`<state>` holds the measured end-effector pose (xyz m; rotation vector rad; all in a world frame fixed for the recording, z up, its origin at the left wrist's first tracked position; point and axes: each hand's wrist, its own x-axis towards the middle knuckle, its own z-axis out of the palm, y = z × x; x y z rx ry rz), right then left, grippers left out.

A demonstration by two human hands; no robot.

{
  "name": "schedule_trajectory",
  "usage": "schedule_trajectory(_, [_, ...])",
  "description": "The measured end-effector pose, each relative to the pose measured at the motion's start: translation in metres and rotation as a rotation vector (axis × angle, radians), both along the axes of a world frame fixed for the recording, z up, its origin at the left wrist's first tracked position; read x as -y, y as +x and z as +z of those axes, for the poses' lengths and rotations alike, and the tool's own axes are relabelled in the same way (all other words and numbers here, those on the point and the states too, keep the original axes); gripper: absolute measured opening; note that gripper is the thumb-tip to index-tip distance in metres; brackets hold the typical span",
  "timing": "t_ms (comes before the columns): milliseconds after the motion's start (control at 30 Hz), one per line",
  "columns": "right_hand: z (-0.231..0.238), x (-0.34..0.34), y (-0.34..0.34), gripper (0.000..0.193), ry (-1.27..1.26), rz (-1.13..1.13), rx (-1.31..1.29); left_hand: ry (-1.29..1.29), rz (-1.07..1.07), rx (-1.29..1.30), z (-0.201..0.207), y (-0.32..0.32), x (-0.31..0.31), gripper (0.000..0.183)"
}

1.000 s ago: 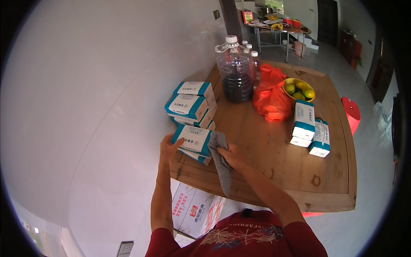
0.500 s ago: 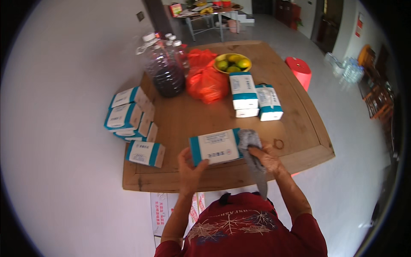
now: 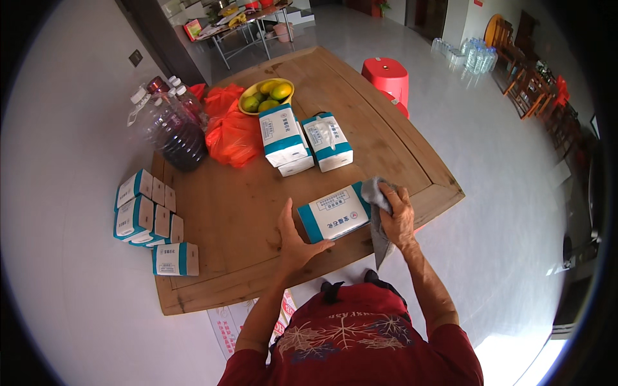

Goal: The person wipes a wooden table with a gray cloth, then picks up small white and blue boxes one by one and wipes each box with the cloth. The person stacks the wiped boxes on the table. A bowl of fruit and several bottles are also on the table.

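Note:
A white and teal tissue pack (image 3: 333,212) lies near the front edge of the wooden table (image 3: 238,212). By its left end is my left hand (image 3: 296,241), fingers spread; the thumb reaches along the near side, and the other fingers stand apart from the pack. My right hand (image 3: 399,222) grips a crumpled grey cloth (image 3: 381,241) at the pack's right end. Part of the cloth hangs down past the table edge.
Stacked tissue packs (image 3: 138,215) stand at the left edge. Further back are more packs (image 3: 283,136), an opened one (image 3: 328,141), a yellow bowl of green-yellow fruit (image 3: 267,96), a red plastic bag (image 3: 232,135) and large bottles (image 3: 177,138). A red stool (image 3: 386,77) stands beyond the table.
The view has swung, shifting the scene to the left. My left hand has loosened from the pack's left end, its fingers now spread. The cloth stays in my right hand.

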<state>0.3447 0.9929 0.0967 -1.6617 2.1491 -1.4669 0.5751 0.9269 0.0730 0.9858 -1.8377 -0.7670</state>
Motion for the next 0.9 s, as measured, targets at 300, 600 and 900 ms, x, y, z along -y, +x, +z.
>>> schedule_trajectory(300, [0.009, 0.01, 0.079, 0.041, 0.0, 0.188, -0.453, 0.064, -0.19, 0.048, -0.018, -0.003, 0.018, 0.098])
schedule_trajectory(600, [-0.002, 0.036, 0.042, 0.048, 0.04, -0.156, -0.296, 0.111, -0.085, 0.015, -0.021, -0.005, 0.006, 0.108])
schedule_trajectory(900, [0.014, 0.029, 0.116, 0.044, 0.07, 0.275, -0.382, 0.142, -0.241, -0.124, -0.033, 0.0, 0.011, 0.095])
